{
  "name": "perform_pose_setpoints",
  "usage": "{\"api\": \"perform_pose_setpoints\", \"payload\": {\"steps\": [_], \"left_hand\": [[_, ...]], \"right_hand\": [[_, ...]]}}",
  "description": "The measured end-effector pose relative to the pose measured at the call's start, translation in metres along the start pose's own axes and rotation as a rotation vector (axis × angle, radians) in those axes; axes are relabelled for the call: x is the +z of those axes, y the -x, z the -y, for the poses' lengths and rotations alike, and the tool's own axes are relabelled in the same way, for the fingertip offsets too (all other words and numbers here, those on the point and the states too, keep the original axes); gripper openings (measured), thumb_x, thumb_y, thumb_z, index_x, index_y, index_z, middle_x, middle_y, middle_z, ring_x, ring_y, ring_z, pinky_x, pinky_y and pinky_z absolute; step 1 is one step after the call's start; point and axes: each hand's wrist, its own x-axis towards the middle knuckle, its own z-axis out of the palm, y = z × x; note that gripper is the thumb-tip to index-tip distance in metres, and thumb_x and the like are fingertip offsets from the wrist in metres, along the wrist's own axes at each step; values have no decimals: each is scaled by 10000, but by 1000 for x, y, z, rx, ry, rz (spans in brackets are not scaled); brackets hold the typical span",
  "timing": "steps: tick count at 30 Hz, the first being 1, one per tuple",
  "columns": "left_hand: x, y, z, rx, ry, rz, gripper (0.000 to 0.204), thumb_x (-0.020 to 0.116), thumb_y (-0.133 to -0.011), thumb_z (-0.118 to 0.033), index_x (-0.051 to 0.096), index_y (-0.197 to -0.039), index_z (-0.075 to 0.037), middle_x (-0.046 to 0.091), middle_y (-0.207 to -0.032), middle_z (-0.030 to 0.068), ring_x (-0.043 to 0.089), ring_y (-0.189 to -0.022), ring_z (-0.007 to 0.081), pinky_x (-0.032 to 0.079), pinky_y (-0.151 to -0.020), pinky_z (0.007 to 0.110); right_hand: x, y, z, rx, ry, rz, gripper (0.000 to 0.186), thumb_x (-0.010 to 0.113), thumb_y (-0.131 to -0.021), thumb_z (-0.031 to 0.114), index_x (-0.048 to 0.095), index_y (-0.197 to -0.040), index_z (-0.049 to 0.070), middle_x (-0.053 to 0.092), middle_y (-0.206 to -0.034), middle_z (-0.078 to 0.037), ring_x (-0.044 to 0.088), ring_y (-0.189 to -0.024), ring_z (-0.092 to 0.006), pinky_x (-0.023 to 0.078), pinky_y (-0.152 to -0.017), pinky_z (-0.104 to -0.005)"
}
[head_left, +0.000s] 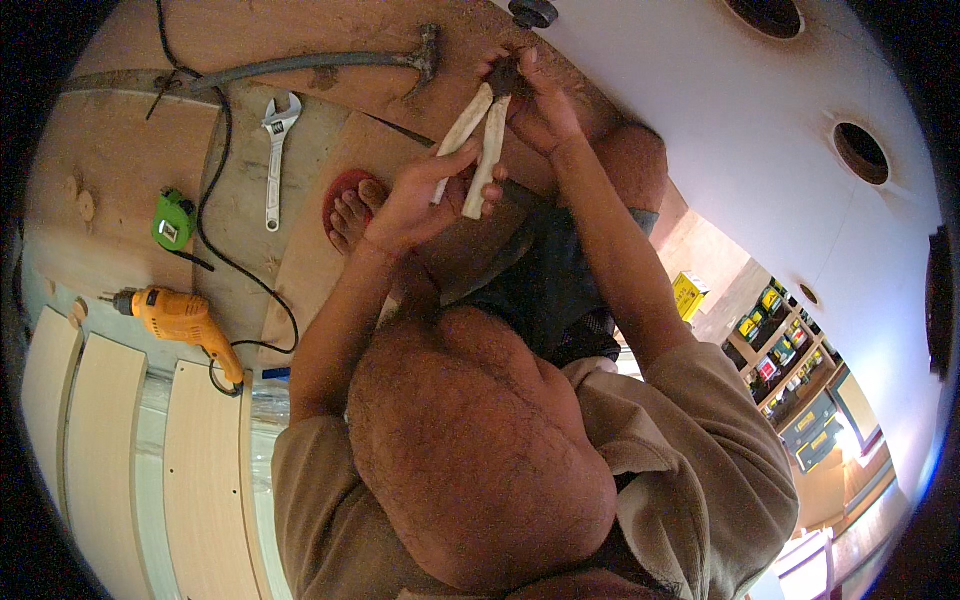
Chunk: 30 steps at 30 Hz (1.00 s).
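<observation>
A pair of pliers with two cream-coloured handles [487,165] is held up in front of me, its handles spread slightly apart. My left hand [425,195] is closed round the handles, with the thumb lying across them. At the tool's dark head [506,78], the fingers of my right hand [545,110] are closed. Whether they also pinch some small piece there is too dark to make out. Just left of the pliers lies a hammer [330,64] with a long grey handle.
An adjustable wrench [275,165], a green tape measure [173,220] and an orange drill [185,320] with a black cord lie at left. Pale boards [205,450] are at lower left. A large white panel [770,110] with round holes rises at right, with shelves [775,345] beyond.
</observation>
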Motion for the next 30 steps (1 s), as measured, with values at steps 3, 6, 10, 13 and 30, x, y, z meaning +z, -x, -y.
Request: {"api": "perform_pose_setpoints", "payload": {"steps": [3,6,10,13,30], "left_hand": [[1,-16,4,57,-46,-61,292,527,-1029,-242,510,-1262,-66,642,-983,108,630,-814,218,541,-693,370],[6,-32,9,65,-18,-41,261,539,-1021,-222,513,-1230,-67,636,-959,99,628,-804,219,543,-700,374],[21,-44,16,52,85,-49,212,546,-1010,-195,517,-1179,-70,626,-954,97,619,-804,221,541,-702,386],[35,-51,18,30,195,-1,171,539,-1009,-189,517,-1131,-72,605,-937,87,597,-793,207,529,-696,380],[77,-48,19,62,228,-43,122,503,-1018,-209,506,-1056,-93,555,-904,56,538,-770,176,483,-685,352]], "right_hand": [[22,6,-4,91,73,-131,336,553,-1007,384,567,-1168,90,654,-1129,-114,647,-1067,-265,549,-924,-412],[26,7,0,108,232,-120,387,557,-1000,424,574,-1158,71,668,-1041,-111,670,-957,-262,567,-853,-403],[9,0,9,177,204,-186,423,543,-1003,439,573,-1121,35,648,-905,-88,641,-792,-220,565,-770,-382],[-5,-11,10,80,183,-229,389,516,-1015,404,568,-1074,23,614,-844,-72,601,-723,-193,554,-736,-364],[-18,-15,21,141,77,-87,359,480,-1025,358,523,-971,6,538,-791,-51,527,-707,-172,523,-730,-327]]}}
